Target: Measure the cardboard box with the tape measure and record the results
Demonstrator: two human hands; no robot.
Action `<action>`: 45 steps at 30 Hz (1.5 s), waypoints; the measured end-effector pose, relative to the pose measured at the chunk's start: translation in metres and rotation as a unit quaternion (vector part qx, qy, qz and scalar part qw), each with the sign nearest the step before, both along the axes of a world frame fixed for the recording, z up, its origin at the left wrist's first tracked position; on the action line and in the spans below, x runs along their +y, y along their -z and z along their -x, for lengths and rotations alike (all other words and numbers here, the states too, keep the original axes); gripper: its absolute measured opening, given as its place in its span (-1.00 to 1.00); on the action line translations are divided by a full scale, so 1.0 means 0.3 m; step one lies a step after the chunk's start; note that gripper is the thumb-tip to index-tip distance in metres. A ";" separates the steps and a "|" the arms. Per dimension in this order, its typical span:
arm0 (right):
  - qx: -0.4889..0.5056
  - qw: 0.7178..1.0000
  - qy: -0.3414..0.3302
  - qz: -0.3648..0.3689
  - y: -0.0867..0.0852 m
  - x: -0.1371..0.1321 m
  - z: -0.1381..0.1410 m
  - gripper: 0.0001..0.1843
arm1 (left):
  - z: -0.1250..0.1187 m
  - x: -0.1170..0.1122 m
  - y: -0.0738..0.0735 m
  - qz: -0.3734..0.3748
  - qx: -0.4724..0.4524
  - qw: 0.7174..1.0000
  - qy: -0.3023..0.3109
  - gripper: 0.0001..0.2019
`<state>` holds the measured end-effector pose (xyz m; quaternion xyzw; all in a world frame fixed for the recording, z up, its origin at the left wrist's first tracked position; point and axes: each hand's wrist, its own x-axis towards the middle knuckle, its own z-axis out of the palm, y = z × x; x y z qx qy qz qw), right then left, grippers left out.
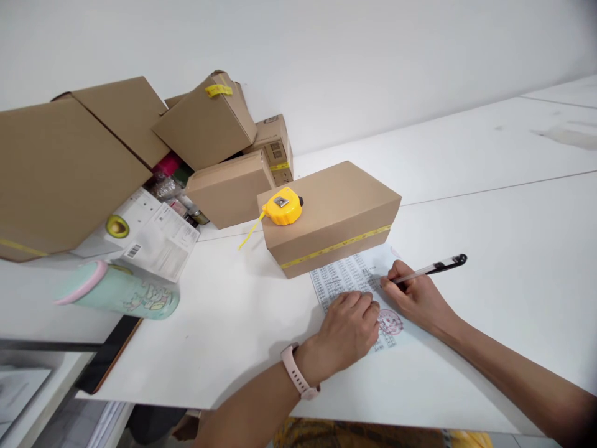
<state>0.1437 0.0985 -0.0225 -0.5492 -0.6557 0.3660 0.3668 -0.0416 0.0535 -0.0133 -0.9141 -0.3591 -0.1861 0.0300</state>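
My right hand (pixel 417 297) grips a black and clear pen (pixel 431 269), its tip down on a printed sheet of paper (pixel 342 277) with a red stamp. My left hand (pixel 347 330), with a pink watch at the wrist, lies with curled fingers pressed on the same sheet. Just behind the sheet stands a cardboard box (pixel 333 214) sealed with yellow tape. A yellow tape measure (pixel 283 206) rests on the box's top left corner, its tape hanging over the edge.
Several cardboard boxes (pixel 212 124) are stacked at the back left against the wall. A big flat box (pixel 56 174) leans at far left. A mint bottle (pixel 119 290) lies near the white table's (pixel 489 249) left edge, beside printed leaflets (pixel 161 239).
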 end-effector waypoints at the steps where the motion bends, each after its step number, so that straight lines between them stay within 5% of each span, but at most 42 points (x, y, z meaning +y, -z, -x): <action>1: 0.001 1.000 0.000 -0.001 -0.001 0.000 0.000 -0.72 | 0.000 0.000 -0.001 0.001 0.000 1.000 0.000 -0.77; 45: -0.017 1.000 0.019 -0.006 -0.021 0.003 -0.006 -0.78 | 0.002 -0.002 0.003 0.019 0.010 1.000 0.001 -0.76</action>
